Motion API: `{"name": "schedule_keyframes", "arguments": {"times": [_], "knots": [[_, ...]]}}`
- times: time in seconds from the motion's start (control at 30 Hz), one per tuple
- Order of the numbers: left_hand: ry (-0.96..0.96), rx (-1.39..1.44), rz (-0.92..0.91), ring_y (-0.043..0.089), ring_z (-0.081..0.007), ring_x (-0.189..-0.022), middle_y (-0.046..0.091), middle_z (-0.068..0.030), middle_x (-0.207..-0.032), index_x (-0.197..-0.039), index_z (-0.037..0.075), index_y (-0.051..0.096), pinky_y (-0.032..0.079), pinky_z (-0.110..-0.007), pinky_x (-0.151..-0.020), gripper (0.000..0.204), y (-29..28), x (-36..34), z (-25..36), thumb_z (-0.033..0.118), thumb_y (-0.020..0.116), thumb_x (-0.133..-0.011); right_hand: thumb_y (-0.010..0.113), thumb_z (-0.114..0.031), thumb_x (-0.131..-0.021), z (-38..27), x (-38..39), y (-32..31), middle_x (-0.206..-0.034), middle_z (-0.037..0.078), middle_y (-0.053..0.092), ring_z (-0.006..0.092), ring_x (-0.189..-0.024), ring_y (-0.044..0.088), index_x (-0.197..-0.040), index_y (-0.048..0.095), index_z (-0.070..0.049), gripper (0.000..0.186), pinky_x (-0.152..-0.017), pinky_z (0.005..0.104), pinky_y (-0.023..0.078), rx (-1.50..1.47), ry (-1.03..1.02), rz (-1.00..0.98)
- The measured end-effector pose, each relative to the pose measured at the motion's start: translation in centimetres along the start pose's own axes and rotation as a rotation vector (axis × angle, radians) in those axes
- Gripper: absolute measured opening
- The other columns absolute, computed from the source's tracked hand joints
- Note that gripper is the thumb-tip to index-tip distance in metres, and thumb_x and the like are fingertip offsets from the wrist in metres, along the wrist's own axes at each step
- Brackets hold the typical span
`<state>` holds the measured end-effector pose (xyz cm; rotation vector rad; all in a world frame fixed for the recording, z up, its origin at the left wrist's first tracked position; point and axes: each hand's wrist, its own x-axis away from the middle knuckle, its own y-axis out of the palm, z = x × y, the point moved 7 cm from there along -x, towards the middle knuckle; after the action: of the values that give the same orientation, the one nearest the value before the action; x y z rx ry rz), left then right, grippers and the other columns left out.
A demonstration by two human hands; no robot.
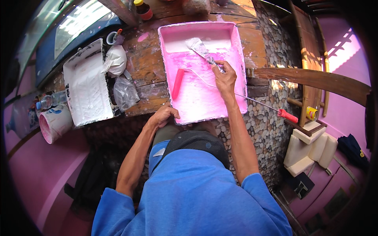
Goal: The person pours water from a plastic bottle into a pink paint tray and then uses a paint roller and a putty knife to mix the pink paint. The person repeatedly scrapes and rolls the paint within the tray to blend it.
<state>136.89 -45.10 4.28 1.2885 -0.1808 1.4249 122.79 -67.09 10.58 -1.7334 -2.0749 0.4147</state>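
Note:
A paint tray (241, 78) with pink paint, paler at its far end, lies in front of me on the wooden table. My right hand (225, 78) is closed round the handle of a paint-smeared flat paintbrush (200, 48), held over the tray with its whitish tip pointing far left. My left hand (164, 115) has its fingers curled at the tray's near left corner, gripping the edge. Inside the tray rests a paint roller with a pink sleeve (178, 84). Its wire frame passes under my right forearm, and its red handle (288, 115) sticks out beyond the right rim.
To the left lie a white-coated tray (87, 84), a crumpled white wad (115, 61), a clear plastic bag (125, 93) and a paint-stained bucket (56, 122). A dark bottle (143, 10) stands at the back of the table (145, 63). A curved wooden piece (315, 78) extends right.

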Motion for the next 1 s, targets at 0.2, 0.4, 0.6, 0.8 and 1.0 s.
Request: {"name": "schedule_keyframes", "arguments": {"times": [0.2,0.4,0.6,0.8,1.0], "knots": [[0.036,0.004,0.016,0.061,-0.0199,-0.084,0.063,-0.0082,-0.095,-0.115,-0.002,0.055,0.048,-0.032,-0.079,0.058,-2.0,-1.7,-2.0,-0.010,0.060,-0.058,0.067,-0.017,-0.080,1.0,0.0,-0.9,-0.078,0.011,0.065,0.0178,-0.068,0.058,-0.096,0.066,-0.001,0.023,-0.065,0.0319,0.047,0.009,0.070,0.084],[0.029,0.034,0.039,0.062,-0.0189,-0.073,0.065,-0.0101,-0.079,-0.090,-0.007,0.064,0.047,-0.029,-0.072,0.031,0.3,0.1,0.2,-0.005,0.065,-0.059,0.067,-0.017,-0.080,0.8,0.2,-1.5,-0.073,0.010,0.064,0.0174,-0.065,0.057,-0.096,0.066,-0.002,0.022,-0.061,0.0317,0.046,0.024,0.018,0.141],[0.044,0.051,0.048,0.063,-0.0208,-0.078,0.066,-0.0112,-0.084,-0.095,-0.007,0.063,0.048,-0.031,-0.075,0.032,0.1,0.0,0.0,-0.003,0.063,-0.063,0.065,-0.015,-0.080,0.2,0.3,-2.6,-0.073,0.014,0.064,0.0230,-0.065,0.061,-0.096,0.064,-0.001,0.021,-0.063,0.0362,0.047,0.065,-0.026,0.157],[0.065,0.278,0.024,0.064,-0.0254,-0.089,0.065,-0.0147,-0.100,-0.112,-0.005,0.056,0.049,-0.037,-0.084,0.043,1.8,-0.6,0.2,0.021,0.062,-0.079,0.065,-0.015,-0.081,-1.0,0.3,-4.1,-0.079,0.020,0.065,0.0326,-0.070,0.063,-0.100,0.061,-0.001,0.023,-0.067,0.0402,0.047,0.155,-0.128,0.170],[0.211,0.409,0.116,0.062,-0.0257,-0.096,0.063,-0.0150,-0.108,-0.116,-0.005,0.053,0.048,-0.038,-0.089,0.049,3.0,-0.3,2.5,0.033,0.059,-0.085,0.065,-0.016,-0.081,-1.5,0.3,-5.0,-0.088,0.023,0.065,0.0370,-0.078,0.063,-0.096,0.060,0.002,0.024,-0.072,0.0443,0.048,0.483,-0.141,0.061]]}}
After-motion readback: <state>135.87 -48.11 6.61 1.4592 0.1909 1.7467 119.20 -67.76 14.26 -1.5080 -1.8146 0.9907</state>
